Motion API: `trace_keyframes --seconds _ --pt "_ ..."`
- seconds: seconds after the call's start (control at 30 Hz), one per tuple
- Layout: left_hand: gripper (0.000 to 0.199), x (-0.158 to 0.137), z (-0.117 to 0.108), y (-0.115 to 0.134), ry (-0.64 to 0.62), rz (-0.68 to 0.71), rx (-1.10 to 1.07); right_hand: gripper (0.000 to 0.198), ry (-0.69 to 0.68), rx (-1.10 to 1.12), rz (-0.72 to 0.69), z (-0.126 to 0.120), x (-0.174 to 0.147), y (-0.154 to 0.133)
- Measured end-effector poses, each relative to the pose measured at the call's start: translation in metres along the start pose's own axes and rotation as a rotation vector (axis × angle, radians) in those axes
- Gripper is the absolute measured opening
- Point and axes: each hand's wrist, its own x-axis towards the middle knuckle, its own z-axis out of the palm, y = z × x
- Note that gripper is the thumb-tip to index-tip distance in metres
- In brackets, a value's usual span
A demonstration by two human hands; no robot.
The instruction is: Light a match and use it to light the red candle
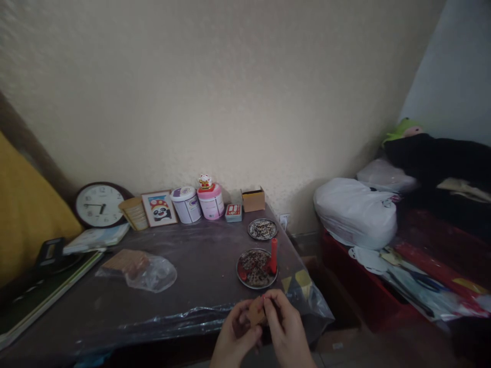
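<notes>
From where I stand there is just the head view to go by. At the bottom of the frame, right of centre, two bare hands meet over a small tan piece (255, 313), held up in front of the table (195, 260) edge. The left hand (235, 327) grasps it from the left, thumb low and fingers curled around the side. The right hand (284, 319) has thumb and finger closed at its upper right, where a bit of red (264, 298) shows; I can't tell whether that red belongs to the piece or is something separate.

It looks like thin card, so I'd guess it is light, fairly stiff, not slippery, and easy to crease if squeezed. The edges seem the best hold, with one hand steadying and the other pinching a corner.

One flat face is turned toward the wearer. The long axis appears to run from lower left to upper right, only slightly longer than wide, though fingers cover both ends, so I wouldn't swear to it.

Just above the hands sits a round plate (237, 269), a red candle (274, 254) upright at its right side.
</notes>
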Motion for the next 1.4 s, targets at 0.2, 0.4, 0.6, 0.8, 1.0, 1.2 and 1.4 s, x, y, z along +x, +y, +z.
trace_keyframes --seconds 0.2,0.4,0.6,0.8,1.0,1.2,1.4 --pt "0.052 -0.003 0.002 0.013 -0.022 -0.051 0.006 0.027 0.018 0.061 0.023 -0.001 0.0 0.002" --pt "0.056 -0.013 0.016 0.041 -0.074 -0.079 -0.138 0.025 0.213 0.182 0.083 -0.01 0.011 0.005" --pt "0.059 -0.018 0.016 0.052 -0.071 -0.11 -0.233 0.026 0.23 0.183 0.098 -0.015 0.013 -0.008" --pt "0.063 -0.013 0.008 0.048 -0.118 -0.087 -0.26 0.038 0.248 0.235 0.131 -0.019 0.01 -0.017" --pt "0.058 -0.019 0.021 0.058 -0.046 -0.075 -0.246 0.018 0.299 0.11 -0.146 -0.027 0.007 -0.015" --pt "0.055 -0.024 0.026 0.066 -0.046 -0.078 -0.229 0.013 0.305 0.0 -0.152 -0.029 0.002 -0.011" --pt "0.059 -0.025 0.022 0.067 -0.06 -0.068 -0.093 0.013 0.266 -0.169 -0.302 -0.031 -0.004 -0.021"
